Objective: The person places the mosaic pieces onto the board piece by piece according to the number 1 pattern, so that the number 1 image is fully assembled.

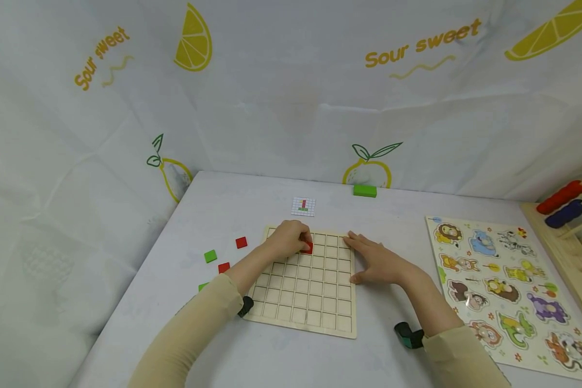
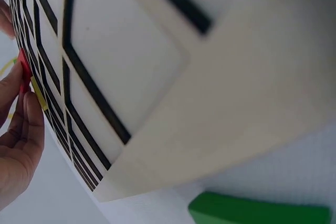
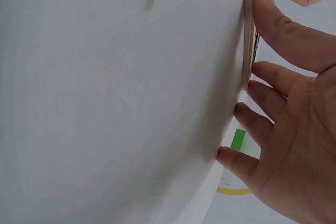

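Observation:
A pale wooden grid board (image 1: 315,302) lies on the white table. Over its upper part my left hand (image 1: 287,240) pinches a red square tile (image 1: 307,249) between thumb and fingers, close down on the grid. Beside that tile, a yellow tile (image 2: 39,94) sits on the board in the left wrist view; the hand hides it in the head view. My right hand (image 1: 380,261) rests at the board's right edge with spread, extended fingers, its thumb (image 3: 266,4) touching the rim. A small printed card (image 1: 303,206) with a coloured grid pattern lies just beyond the board.
Left of the board lie loose red tiles (image 1: 241,242) and green tiles (image 1: 210,256), some partly behind my left arm. A green block (image 1: 365,191) sits at the table's back edge. To the right are an animal puzzle board (image 1: 470,272) and a wooden frame with coloured beads (image 1: 566,214).

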Available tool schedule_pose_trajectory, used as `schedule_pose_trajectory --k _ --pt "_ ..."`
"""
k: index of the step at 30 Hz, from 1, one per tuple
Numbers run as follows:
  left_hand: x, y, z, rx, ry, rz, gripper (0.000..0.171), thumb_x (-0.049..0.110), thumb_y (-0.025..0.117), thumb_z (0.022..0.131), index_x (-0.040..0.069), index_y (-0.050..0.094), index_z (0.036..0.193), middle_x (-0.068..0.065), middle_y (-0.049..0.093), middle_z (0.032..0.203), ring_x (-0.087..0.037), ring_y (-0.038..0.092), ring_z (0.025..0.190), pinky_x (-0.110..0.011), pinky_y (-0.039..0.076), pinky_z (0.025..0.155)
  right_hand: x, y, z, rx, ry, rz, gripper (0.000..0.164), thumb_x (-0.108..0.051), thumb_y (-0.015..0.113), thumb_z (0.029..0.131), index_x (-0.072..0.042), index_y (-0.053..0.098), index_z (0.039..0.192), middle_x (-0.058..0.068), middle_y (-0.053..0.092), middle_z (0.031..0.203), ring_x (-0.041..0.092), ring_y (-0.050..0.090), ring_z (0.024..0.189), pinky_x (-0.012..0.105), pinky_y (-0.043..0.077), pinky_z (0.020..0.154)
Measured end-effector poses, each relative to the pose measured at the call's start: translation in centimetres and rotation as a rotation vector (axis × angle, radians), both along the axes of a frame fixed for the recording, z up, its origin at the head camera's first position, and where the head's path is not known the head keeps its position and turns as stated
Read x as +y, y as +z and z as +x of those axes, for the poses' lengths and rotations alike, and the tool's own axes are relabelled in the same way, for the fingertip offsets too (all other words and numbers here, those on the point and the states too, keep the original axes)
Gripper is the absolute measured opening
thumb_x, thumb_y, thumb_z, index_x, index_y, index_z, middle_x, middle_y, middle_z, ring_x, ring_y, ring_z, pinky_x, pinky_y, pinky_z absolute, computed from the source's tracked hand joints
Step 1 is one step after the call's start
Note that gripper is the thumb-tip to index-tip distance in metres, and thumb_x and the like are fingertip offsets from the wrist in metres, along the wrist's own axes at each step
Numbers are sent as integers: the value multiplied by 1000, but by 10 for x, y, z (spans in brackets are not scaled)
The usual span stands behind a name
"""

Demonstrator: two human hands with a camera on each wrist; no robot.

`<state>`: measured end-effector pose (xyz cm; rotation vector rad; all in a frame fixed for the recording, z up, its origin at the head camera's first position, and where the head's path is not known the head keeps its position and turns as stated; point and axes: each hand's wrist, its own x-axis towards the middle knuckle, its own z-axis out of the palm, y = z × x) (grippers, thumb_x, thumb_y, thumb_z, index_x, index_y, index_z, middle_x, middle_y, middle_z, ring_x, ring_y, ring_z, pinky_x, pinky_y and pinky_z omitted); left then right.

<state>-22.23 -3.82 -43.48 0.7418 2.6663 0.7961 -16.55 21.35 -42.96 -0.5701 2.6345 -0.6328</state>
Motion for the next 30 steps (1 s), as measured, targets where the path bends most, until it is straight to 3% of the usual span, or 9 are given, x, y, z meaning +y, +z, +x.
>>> schedule_pose_trajectory --k 21,30 --pt "0 2 0 7 -23 -23 6 12 70 90 8 70 93 -6 69 93 -14 59 85 -29 50 79 1 -1 -1 -14 -3 -12 93 -33 79 80 -5 30 154 21 20 164 46 17 151 72 15 115" --pt "-17 7 -4 -3 16 31 9 10 65 93 7 70 99 -6 71 98 -15 61 88 -29 52 82 0 -1 0 -14 -10 -16 94 -32 80 79 -4 30 154 21 21 164 46 17 151 71 15 116"
